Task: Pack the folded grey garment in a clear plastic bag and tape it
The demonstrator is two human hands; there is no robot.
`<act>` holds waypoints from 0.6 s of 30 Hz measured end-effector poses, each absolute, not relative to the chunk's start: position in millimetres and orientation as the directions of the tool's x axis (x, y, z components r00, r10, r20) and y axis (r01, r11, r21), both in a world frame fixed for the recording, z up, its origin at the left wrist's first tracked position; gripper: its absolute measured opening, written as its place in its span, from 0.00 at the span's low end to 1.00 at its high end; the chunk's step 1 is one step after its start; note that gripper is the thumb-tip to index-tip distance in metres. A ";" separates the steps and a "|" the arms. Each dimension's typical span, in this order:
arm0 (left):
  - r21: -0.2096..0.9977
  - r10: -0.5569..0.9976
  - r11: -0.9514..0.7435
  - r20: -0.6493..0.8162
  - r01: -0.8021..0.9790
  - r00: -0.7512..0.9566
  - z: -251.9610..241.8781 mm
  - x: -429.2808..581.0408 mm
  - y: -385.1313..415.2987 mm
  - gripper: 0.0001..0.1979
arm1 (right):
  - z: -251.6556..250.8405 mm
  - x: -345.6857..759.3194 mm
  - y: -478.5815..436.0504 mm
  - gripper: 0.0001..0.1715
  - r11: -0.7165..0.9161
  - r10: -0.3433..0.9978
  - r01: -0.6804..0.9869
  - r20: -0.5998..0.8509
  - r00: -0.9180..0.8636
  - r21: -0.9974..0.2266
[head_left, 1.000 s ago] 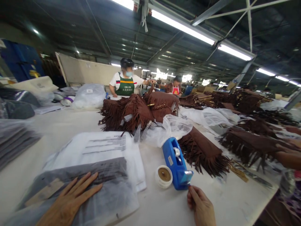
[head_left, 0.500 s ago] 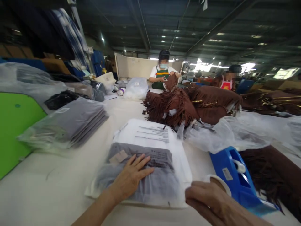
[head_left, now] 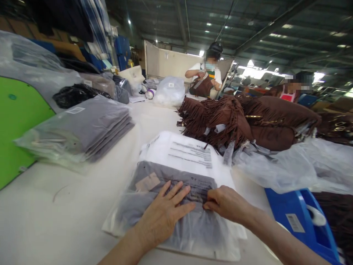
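Note:
A clear plastic bag (head_left: pixel 220 241) with printed dark text lies flat on the table in front of me, with a folded grey cloth article (head_left: pixel 176 171) inside. On the grey article a tan label (head_left: pixel 148 182) shows through the film. My left hand (head_left: pixel 167 213) rests on the bag, fingers spread flat, holding nothing. Just to its right, my right hand (head_left: pixel 227 202) is closed, thumb and fingertips pinched together at the bag's surface. Whatever is between those fingertips is hidden. White sheets (head_left: pixel 165 141) lie under the bag.
A stack of bagged grey articles (head_left: pixel 102 121) lies left, by a green board (head_left: pixel 22 121). Brown fringed bags (head_left: pixel 220 114) are heaped at the back right, near loose clear plastic (head_left: pixel 281 169). A blue plastic holder (head_left: pixel 296 213) stands right. A co-worker (head_left: pixel 206 73) handles a brown piece beyond.
My right hand has moved left from beside the bag's right edge onto its middle, next to my left hand. The left hand stays flat on the bag. The view has shifted.

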State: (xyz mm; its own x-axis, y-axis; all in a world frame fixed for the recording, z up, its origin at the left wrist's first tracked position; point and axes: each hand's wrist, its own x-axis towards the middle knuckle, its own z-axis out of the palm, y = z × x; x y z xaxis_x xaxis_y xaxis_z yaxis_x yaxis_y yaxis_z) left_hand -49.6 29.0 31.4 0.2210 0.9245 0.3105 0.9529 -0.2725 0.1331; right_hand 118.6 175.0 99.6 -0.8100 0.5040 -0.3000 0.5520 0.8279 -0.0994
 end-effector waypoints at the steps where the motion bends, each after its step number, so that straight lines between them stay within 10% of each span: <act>1: 0.128 0.925 -0.272 0.309 0.954 0.223 30.6 -49.9 28.9 0.25 | 96.7 117.6 178.0 0.08 0.807 0.537 0.583 -0.291 -0.792 -0.099; 10: 0.173 0.942 -0.262 0.262 0.949 0.212 32.4 -50.0 29.6 0.25 | 91.9 148.6 192.1 0.07 0.672 0.734 0.736 -0.052 -0.677 -0.085; 13: 0.190 0.949 -0.249 0.243 0.950 0.200 33.6 -49.8 28.1 0.24 | 77.3 157.8 151.7 0.13 0.845 0.530 0.527 0.280 -0.800 -0.094; 18: 0.200 0.939 -0.255 0.284 0.946 0.193 31.6 -48.3 28.1 0.18 | 19.9 153.7 99.2 0.28 0.894 0.051 0.305 0.600 -0.798 0.329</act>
